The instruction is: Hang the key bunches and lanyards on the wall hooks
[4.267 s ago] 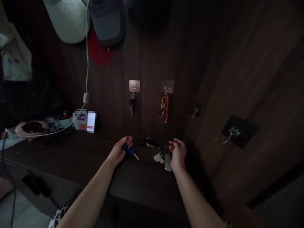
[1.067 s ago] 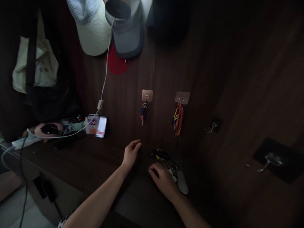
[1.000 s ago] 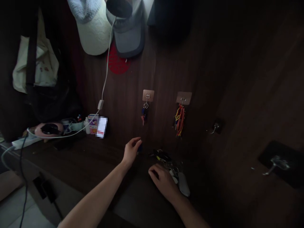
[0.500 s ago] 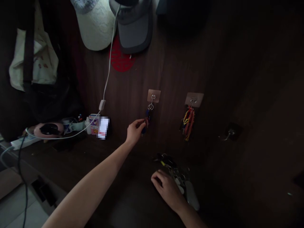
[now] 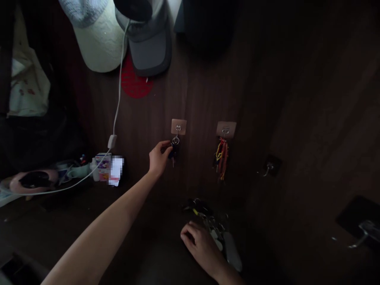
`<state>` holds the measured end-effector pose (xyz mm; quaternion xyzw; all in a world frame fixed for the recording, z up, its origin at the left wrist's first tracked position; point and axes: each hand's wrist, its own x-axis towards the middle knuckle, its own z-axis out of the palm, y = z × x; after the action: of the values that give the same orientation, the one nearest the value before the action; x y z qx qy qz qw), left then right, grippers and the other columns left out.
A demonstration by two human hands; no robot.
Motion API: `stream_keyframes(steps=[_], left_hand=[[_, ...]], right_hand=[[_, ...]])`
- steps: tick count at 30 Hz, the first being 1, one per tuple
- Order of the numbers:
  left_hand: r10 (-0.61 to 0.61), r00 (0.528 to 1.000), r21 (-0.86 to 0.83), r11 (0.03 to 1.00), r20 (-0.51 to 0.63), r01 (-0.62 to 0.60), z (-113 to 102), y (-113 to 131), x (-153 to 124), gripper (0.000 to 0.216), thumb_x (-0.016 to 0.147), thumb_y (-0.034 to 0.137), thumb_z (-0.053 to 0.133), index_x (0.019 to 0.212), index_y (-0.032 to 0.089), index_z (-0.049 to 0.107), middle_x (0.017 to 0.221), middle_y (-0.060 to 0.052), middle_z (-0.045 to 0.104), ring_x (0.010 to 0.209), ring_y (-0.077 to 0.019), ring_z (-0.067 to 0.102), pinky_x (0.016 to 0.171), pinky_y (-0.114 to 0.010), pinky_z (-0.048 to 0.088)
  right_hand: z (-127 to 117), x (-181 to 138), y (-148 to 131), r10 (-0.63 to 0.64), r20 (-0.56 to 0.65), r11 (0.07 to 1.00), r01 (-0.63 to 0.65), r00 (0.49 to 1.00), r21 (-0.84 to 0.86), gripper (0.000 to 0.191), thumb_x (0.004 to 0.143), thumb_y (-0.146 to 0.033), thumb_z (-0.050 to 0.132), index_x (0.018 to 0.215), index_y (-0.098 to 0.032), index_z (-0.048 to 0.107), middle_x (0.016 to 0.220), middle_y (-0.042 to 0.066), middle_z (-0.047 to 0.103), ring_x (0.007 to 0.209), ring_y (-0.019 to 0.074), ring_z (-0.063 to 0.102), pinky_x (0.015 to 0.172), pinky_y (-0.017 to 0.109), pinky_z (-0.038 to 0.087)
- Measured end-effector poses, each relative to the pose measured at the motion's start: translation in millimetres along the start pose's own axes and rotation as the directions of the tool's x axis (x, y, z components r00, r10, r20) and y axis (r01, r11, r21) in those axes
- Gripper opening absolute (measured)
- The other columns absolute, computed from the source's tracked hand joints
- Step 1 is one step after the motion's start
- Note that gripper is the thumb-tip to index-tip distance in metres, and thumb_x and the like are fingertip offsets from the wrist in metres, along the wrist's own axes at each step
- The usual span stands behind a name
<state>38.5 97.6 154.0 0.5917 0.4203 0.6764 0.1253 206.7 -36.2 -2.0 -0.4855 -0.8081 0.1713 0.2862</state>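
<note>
A bunch of keys (image 5: 174, 150) hangs by its metal key ring (image 5: 175, 141) from a hook on a beige adhesive pad (image 5: 179, 127). My left hand (image 5: 159, 157) reaches up to it, thumb and forefinger pinched on the bunch just below the ring. Lower down, my right hand (image 5: 200, 245) rests on the dark tabletop, fingers curled in against the thumb, with nothing visible in them. Just beyond and beside it lies a pile of keys and key fobs (image 5: 212, 223), partly covered by that hand.
Red and yellow cords (image 5: 221, 158) hang from a second hook. Bare hooks (image 5: 270, 166) are farther right. Caps (image 5: 151, 51) hang above, and a white cable (image 5: 120, 87) runs down at left. Small boxes (image 5: 103, 168) and a pink object (image 5: 32, 180) stand on the left.
The view has shifted, so the scene sits farther left. My left hand has moved up the hanging keys, from their lower part to near the ring. My right hand stays by the pile.
</note>
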Motion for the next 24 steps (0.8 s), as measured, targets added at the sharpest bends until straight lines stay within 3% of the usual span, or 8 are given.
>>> stream_keyframes(steps=[4,7,14,24], left_hand=[[0.096,0.995,0.039,0.995,-0.006,-0.095,11.0,8.3,14.9,0.024,0.077,0.027,0.059,0.099,0.019,0.063,0.094,-0.004,0.07,0.084,-0.0147,0.064,0.077,-0.027,0.05],[0.166,0.986,0.173,0.971,0.009,-0.165,16.8,13.4,24.7,0.025,0.077,0.03,0.059,0.101,0.022,0.063,0.096,-0.003,0.069,0.087,-0.0156,0.063,0.081,-0.028,0.047],[0.08,0.996,0.367,0.926,0.032,-0.086,20.6,16.1,26.6,0.026,0.077,0.035,0.057,0.098,0.023,0.066,0.097,-0.004,0.069,0.089,-0.0192,0.061,0.078,-0.029,0.046],[-0.012,0.993,0.181,0.983,0.12,-0.01,11.1,6.6,19.2,0.031,0.081,0.029,0.051,0.107,0.021,0.064,0.104,-0.003,0.068,0.094,-0.017,0.061,0.083,-0.026,0.045]], right_hand=[[1.2,0.2,2.6,0.0,-0.011,1.0,0.0,1.0,-0.001,0.015,0.085,-0.019,0.045,0.076,-0.022,0.057,0.079,-0.001,0.059,0.074,0.0114,0.057,0.068,0.022,0.038],[1.2,-0.3,3.5,-0.007,-0.024,1.0,0.007,1.0,0.002,0.015,0.084,-0.019,0.046,0.075,-0.021,0.057,0.077,-0.002,0.058,0.074,0.011,0.056,0.068,0.021,0.038],[-1.6,-1.2,1.8,-0.027,-0.037,1.0,0.027,0.999,-0.002,0.015,0.083,-0.016,0.046,0.075,-0.022,0.057,0.076,-0.002,0.058,0.071,0.0107,0.056,0.066,0.021,0.038],[-3.4,-2.4,0.6,-0.042,-0.044,0.999,0.042,0.998,-0.005,0.014,0.083,-0.017,0.048,0.076,-0.022,0.059,0.079,-0.002,0.059,0.074,0.0106,0.056,0.068,0.021,0.039]])
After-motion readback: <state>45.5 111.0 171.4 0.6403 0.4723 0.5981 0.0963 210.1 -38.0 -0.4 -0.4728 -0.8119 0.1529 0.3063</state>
